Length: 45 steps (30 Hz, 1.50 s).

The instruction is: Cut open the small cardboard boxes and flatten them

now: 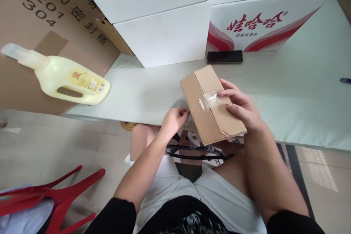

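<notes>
A small brown cardboard box (200, 117) is tilted above the table's front edge, over my lap. Clear tape (211, 99) crosses the seam between its top flaps, wrinkled and partly raised. My right hand (242, 106) grips the box along its right side, with fingertips on the top by the tape. At the box's left edge is my left hand (176, 119), its thumb and fingers curled together in a pinch. Whatever the pinch may hold is too small or hidden, and I cannot tell if it touches the box.
White cartons (170, 33) line the table's back, with a black phone (225, 56) before them. A yellow bottle (74, 78) lies left beside a big brown carton (24, 62). A red stool (63, 193) is on the floor. The table (287, 109) has a pale green cover.
</notes>
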Tool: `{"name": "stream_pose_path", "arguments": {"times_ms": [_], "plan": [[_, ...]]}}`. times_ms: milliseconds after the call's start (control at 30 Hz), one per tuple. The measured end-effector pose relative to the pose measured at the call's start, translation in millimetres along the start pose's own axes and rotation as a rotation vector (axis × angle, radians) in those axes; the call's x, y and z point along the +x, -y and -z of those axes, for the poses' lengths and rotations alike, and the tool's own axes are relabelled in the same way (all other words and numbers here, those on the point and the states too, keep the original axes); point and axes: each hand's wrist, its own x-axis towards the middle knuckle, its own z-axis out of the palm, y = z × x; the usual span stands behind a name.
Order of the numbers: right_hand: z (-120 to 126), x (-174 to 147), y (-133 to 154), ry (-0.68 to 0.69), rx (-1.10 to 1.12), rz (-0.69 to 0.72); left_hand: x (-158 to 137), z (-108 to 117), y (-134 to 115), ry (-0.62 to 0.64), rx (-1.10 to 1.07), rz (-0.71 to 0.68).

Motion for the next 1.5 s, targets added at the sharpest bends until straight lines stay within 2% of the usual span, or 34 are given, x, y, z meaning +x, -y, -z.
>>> {"name": "stream_pose_path", "arguments": {"times_ms": [67,133,200,233,300,367,433,467,500,567,667,733,800,867,933,1000,1067,1133,1200,1267,1333,1433,1500], "plan": [[-0.1,0.3,-2.0,0.011,-0.057,-0.041,-3.7,11.7,-15.0,-0.233,0.171,-0.195],[0.8,0.3,-2.2,-0.016,-0.15,-0.088,-9.9,15.4,-34.1,-0.337,0.241,-0.464],[2.1,0.0,-1.1,-0.016,-0.205,-0.117,-15.2,10.7,-51.5,-0.253,0.311,-0.692],[2.9,-0.1,-0.5,0.001,-0.207,-0.118,-16.5,6.4,-58.0,-0.179,0.362,-0.75],[5.3,-0.3,-0.1,-0.003,-0.183,-0.12,-16.0,-3.3,-65.3,-0.05,0.461,-0.751],[10.2,-0.3,-1.2,-0.163,-0.22,-0.196,-12.6,-10.5,-65.9,0.013,0.514,-0.689],[18.0,-0.1,-3.5,-0.368,-0.4,-0.386,-9.0,-13.7,-63.1,0.029,0.521,-0.646],[22.2,0.1,-4.9,-0.411,-0.531,-0.502,-7.7,-14.0,-61.6,0.031,0.516,-0.644],[26.0,0.5,-6.4,-0.388,-0.67,-0.617,-6.9,-13.8,-60.5,0.031,0.513,-0.645],[30.5,1.6,-9.7,-0.197,-0.894,-0.805,-6.5,-13.0,-59.6,0.035,0.513,-0.648],[27.7,4.3,-14.9,0.063,-1.065,-0.911,-7.2,-13.0,-60.4,0.039,0.501,-0.636],[22.6,6.0,-17.5,0.114,-1.118,-0.886,-7.7,-13.9,-60.7,0.032,0.48,-0.619],[18.9,7.1,-18.4,0.104,-1.127,-0.847,-8.2,-15.3,-59.9,0.018,0.458,-0.609],[18.0,7.4,-17.2,0.044,-1.088,-0.804,-8.6,-17.1,-58.0,-0.003,0.449,-0.6],[19.5,7.2,-14.0,-0.098,-0.987,-0.747,-9.1,-19.2,-55.8,-0.031,0.453,-0.573],[21.4,7.1,-8.7,-0.314,-0.758,-0.671,-9.6,-21.2,-54.4,-0.052,0.469,-0.535],[22.3,7.7,-1.4,-0.514,-0.438,-0.533,-10.2,-22.4,-54.4,-0.05,0.493,-0.509],[21.9,9.3,8.1,-0.668,-0.147,-0.317,-11.2,-22.8,-55.7,-0.036,0.528,-0.51],[20.9,11.7,19.5,-0.742,0.085,-0.11,-12.4,-22.6,-57.4,-0.027,0.563,-0.529],[19.5,14.1,32.6,-0.74,0.298,0.031,-13.9,-22.6,-58.8,-0.031,0.589,-0.549],[17.0,15.4,46.0,-0.672,0.462,0.103,-15.0,-23.3,-59.2,-0.044,0.608,-0.561],[8.2,15.0,62.3,-0.586,0.561,0.119,-15.7,-25.8,-57.6,-0.077,0.624,-0.585],[-2.2,13.1,68.0,-0.547,0.546,0.092,-15.5,-28.0,-55.8,-0.095,0.622,-0.599]]}}
